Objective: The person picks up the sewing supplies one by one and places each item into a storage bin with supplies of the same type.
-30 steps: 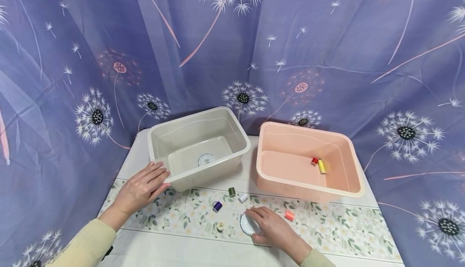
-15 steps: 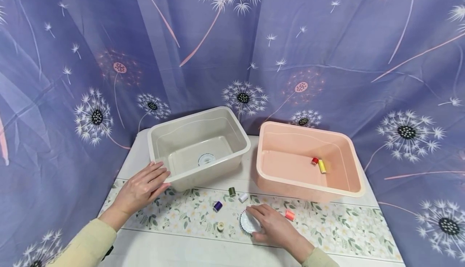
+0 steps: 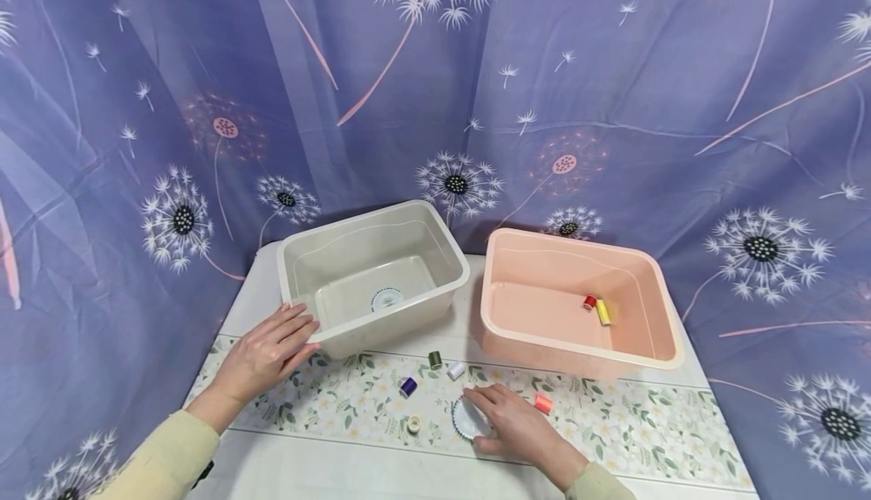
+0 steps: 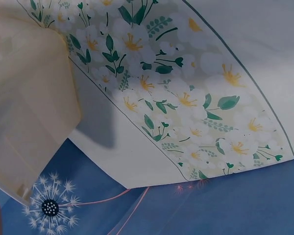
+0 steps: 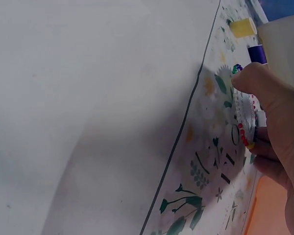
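Observation:
My left hand (image 3: 265,349) holds the near-left corner of the grey plastic bin (image 3: 381,326), fingers over the rim and thumb at the outer wall. A sliver of that hand shows at the lower left of the left wrist view. On the floral strip, my right hand (image 3: 512,426) pinches a round pin wheel (image 3: 466,418) by its edges, thumb on one side and fingers on the other. Coloured pin heads ring the pin wheel (image 5: 245,110) in the right wrist view, where it appears tilted; the hand hides part of it. A second pin wheel (image 3: 386,299) lies inside the grey bin.
Thread spools lie about the right hand: green (image 3: 435,360), white (image 3: 456,371), purple (image 3: 407,387), pale yellow (image 3: 413,425) and orange (image 3: 543,403). The peach bin (image 3: 578,360) at the right contains a red spool (image 3: 589,302) and a yellow spool (image 3: 602,312). A purple curtain (image 3: 381,152) hangs behind.
The right hand and its pin wheel have shifted very slightly to the right. My left hand stays at the grey bin's corner.

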Motion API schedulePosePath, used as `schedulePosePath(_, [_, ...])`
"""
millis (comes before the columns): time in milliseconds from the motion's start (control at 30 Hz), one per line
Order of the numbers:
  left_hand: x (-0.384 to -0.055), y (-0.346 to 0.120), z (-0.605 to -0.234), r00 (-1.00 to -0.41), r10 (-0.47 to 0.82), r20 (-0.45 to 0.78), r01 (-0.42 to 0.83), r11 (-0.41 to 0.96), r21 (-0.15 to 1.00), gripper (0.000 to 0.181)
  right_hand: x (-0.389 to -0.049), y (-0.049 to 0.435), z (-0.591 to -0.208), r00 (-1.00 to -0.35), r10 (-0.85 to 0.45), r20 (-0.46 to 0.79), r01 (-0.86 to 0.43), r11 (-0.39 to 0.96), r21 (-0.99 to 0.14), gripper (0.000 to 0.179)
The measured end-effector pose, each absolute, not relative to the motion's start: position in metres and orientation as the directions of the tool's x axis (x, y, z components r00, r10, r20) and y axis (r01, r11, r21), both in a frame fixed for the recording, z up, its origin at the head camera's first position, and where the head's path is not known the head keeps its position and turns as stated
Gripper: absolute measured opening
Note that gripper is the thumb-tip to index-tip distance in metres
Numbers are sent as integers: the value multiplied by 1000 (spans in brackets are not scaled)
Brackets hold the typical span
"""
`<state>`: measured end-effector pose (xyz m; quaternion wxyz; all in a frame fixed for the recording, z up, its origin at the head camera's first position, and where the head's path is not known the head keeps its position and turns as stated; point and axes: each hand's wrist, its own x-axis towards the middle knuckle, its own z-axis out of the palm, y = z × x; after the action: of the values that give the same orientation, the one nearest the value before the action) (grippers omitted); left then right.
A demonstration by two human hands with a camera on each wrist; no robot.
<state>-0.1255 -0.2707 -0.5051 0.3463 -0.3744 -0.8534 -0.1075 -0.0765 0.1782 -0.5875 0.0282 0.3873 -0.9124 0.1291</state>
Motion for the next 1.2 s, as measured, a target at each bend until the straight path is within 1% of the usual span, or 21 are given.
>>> schedulePosePath(133, [-125,-270,-505,-483,565,669,710,700,-78,49,-78,180,-591,-683,-713,157,-729,654,-203,78])
schedulePosePath(400, [-125,-270,-504,-484,561,671,713,698,-69,49,-81,180,-598,-637,-739,218,-770,617,-161,68])
schedulePosePath(500, [-126,-269,-504,-489,560,669,712,699,-65,49,-78,182,-599,-648,-721,243,-761,622,-182,66])
schedulePosePath(567, [-126,-269,-504,-493,560,665,711,700,-63,49,-74,184,-600,-673,-699,243,-740,639,-211,65])
schedulePosePath(667, [-127,-269,-504,-493,561,665,713,698,-60,48,-67,186,-601,-714,-669,206,-699,665,-264,71])
schedulePosePath(733, [-127,-269,-504,-490,562,666,714,698,-63,48,-63,187,-603,-730,-659,182,-680,673,-291,80])
schedulePosePath(800, [-126,-270,-504,-488,562,668,714,697,-66,48,-61,188,-606,-730,-660,175,-677,665,-317,90])
schedulePosePath(900, [-126,-269,-505,-490,564,665,712,699,-68,49,-58,189,-612,-715,-671,194,-693,647,-319,98])
schedulePosePath(967, [-126,-269,-505,-492,564,663,711,700,-68,49,-57,190,-616,-709,-671,215,-701,641,-313,100])
schedulePosePath(1200, [-125,-270,-506,-495,555,668,714,698,-51,46,-58,192,-621,-700,-665,260,-713,634,-300,87])
